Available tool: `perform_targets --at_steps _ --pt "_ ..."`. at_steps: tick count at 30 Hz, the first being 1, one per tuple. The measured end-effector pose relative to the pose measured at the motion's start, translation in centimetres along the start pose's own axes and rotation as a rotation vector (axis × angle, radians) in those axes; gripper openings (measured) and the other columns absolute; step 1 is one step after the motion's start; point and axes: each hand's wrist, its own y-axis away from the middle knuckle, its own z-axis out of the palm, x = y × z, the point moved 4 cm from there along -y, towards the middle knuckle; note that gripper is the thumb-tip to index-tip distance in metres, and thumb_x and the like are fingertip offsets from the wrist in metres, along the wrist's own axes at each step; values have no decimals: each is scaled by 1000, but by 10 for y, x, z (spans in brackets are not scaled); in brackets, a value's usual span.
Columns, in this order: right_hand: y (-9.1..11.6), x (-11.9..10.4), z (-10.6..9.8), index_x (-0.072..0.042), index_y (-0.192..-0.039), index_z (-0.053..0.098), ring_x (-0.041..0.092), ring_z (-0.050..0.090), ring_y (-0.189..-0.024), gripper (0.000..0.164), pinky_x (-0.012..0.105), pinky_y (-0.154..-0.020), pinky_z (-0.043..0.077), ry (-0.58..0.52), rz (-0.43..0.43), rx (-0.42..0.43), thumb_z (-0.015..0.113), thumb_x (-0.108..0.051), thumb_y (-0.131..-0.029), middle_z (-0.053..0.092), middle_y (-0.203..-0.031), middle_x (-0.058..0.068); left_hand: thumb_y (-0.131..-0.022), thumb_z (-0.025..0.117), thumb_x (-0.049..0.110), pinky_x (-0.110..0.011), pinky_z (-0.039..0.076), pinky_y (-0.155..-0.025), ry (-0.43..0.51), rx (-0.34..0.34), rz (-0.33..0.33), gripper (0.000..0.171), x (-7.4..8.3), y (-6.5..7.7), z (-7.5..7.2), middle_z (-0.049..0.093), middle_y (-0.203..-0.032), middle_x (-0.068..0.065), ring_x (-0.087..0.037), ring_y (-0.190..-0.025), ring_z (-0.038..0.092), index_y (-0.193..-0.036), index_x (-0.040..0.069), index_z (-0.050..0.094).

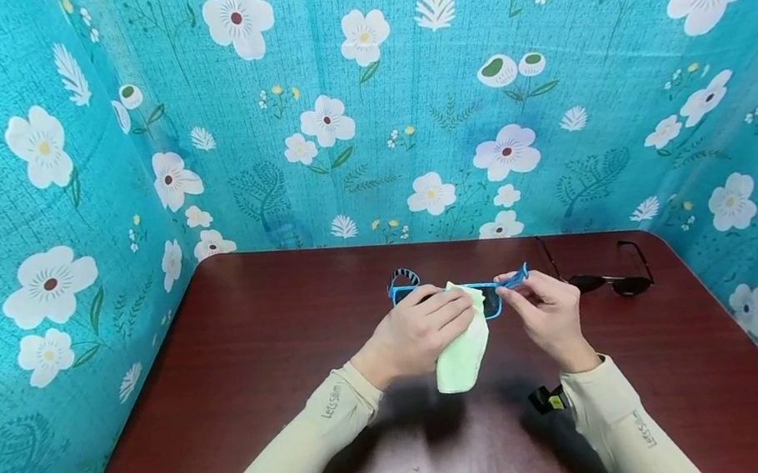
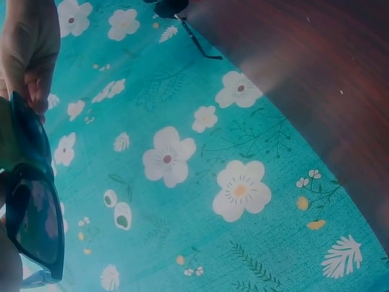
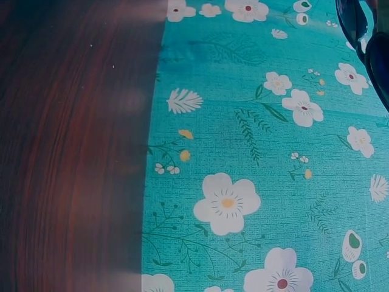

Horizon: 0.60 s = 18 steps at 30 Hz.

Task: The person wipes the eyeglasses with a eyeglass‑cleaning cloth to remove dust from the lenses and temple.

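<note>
Blue-framed sunglasses (image 1: 492, 303) with dark lenses are held up above the table in the head view. My left hand (image 1: 418, 337) grips a pale green cloth (image 1: 462, 354) against the lens area, its fingers bent over the front. At the other end, my right hand (image 1: 551, 313) pinches the frame near the hinge. Sunglasses (image 2: 44, 222) show their dark lenses at the left edge of the left wrist view, with the right hand (image 2: 30, 52) above. Only part of the sunglasses (image 3: 349, 21) enters the right wrist view, at its upper right corner.
A second pair of dark sunglasses (image 1: 631, 285) lies on the reddish-brown table (image 1: 252, 335), behind and right of the right hand. Blue floral cloth (image 1: 316, 53) walls rise along the table's back and sides. A black strap piece (image 1: 546, 400) hangs by the right wrist.
</note>
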Motion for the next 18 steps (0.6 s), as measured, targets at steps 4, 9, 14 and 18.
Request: perform_targets --at_steps 4,9,14,18 --pt "-1 -2 1 6 -86 67 13 55 -56 22 17 -51 39 0 22 -15 67 15 -66 64 -82 17 -82 55 26 -33 33 -93 10 7 18 36 0 2 -1 58 -113 -4 -17 -109 49 -112 8 59" --pt "5 10 0 4 -88 67 11 54 -56 27 17 -50 39 -3 39 -35 68 15 -64 65 -84 16 -88 52 13 -33 36 -91 -103 40 52 27 -2 4 1 58 -114 -4 -17 -109 49 -113 10 60" --pt "8 18 1 2 -93 67 9 56 -60 32 16 -50 40 14 45 -96 69 15 -63 65 -89 13 -88 52 10 -31 41 -85 -156 116 77 22 -4 3 -4 61 -107 -3 -16 -103 54 -107 11 64" --pt "8 18 1 0 -96 67 8 56 -59 36 15 -48 40 47 42 -134 69 15 -64 65 -89 10 -86 56 11 -29 43 -82 -189 138 87 20 -5 -2 -18 63 -103 -3 -15 -98 56 -104 11 66"
